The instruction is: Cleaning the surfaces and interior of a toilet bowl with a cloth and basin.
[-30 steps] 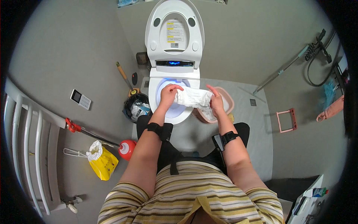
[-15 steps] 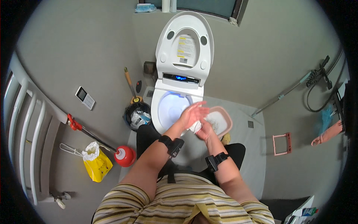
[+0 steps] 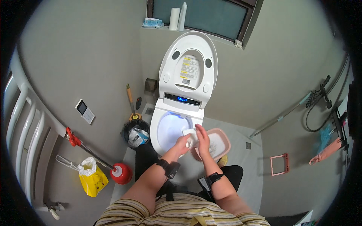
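Mid-frame, left hand (image 3: 183, 141) and right hand (image 3: 202, 138), fingers pinching crumpled white paper towel (image 3: 190, 136) over white toilet bowl's (image 3: 166, 132) rim.

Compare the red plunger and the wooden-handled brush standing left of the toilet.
The plunger has a red cup and a long dark handle leaning slantwise toward the wall rail; the brush has a shorter, pale wooden handle and stands nearly upright. The plunger sits beside the yellow bag; the brush stands behind the black bin. Neither is being touched.
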Action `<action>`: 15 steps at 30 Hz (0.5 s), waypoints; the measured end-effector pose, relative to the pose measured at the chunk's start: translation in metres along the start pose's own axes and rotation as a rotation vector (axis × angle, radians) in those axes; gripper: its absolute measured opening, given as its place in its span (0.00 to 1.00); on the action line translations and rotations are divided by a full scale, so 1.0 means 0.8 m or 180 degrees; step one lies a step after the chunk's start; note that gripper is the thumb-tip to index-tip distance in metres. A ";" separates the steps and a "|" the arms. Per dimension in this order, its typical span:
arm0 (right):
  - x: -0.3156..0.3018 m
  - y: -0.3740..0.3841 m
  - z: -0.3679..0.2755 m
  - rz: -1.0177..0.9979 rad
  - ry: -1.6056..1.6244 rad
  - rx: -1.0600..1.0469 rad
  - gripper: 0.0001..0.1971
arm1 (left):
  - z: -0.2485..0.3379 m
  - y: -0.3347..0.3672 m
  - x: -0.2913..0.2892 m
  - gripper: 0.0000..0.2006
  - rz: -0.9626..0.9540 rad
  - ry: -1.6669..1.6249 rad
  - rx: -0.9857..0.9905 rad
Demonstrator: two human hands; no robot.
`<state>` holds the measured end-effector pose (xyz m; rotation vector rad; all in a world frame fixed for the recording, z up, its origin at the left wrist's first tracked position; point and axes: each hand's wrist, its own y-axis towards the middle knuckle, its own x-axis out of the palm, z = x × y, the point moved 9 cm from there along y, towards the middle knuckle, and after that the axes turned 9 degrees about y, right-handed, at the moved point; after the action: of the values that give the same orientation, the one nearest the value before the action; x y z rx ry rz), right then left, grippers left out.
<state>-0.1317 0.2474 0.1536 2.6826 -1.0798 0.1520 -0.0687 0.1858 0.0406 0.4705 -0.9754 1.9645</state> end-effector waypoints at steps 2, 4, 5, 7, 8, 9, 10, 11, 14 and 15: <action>0.006 0.011 -0.008 -0.0033 0.1204 0.0390 0.23 | -0.013 0.002 0.004 0.18 -0.0175 0.0087 -0.0253; 0.025 0.011 0.001 -0.0320 0.3347 0.1245 0.22 | -0.013 -0.017 0.037 0.20 -0.0449 -0.0259 -0.0498; 0.020 0.010 0.012 -0.0289 0.3331 0.1208 0.22 | -0.016 -0.004 0.037 0.20 -0.0489 -0.0244 -0.0523; 0.037 -0.004 0.068 -0.0260 0.3423 0.1963 0.25 | 0.003 0.016 0.023 0.21 -0.0589 -0.1342 -0.0105; 0.029 -0.007 0.089 -0.0256 0.3410 0.1958 0.25 | 0.006 0.027 -0.011 0.23 -0.0030 -0.1029 0.0089; 0.014 -0.019 0.124 -0.0203 0.2921 0.2338 0.26 | 0.010 0.031 -0.018 0.23 -0.0051 -0.1034 0.0063; 0.007 -0.024 0.142 -0.0152 0.2424 0.2705 0.26 | 0.026 0.035 -0.028 0.25 -0.0073 -0.0268 0.0314; 0.001 -0.018 0.147 -0.0127 0.2412 0.2700 0.26 | 0.042 0.039 -0.035 0.27 -0.0097 0.0495 0.0566; 0.002 -0.008 0.148 0.0220 0.2737 0.2864 0.22 | 0.053 0.053 -0.038 0.32 -0.0002 0.3314 0.1191; -0.006 0.004 0.158 0.0268 0.2716 0.2845 0.22 | 0.058 0.048 -0.006 0.33 -0.0072 0.4941 0.1898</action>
<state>-0.1366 0.2148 0.0316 2.6417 -0.9215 1.9689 -0.0999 0.1346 0.0489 -0.7141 0.5909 1.8246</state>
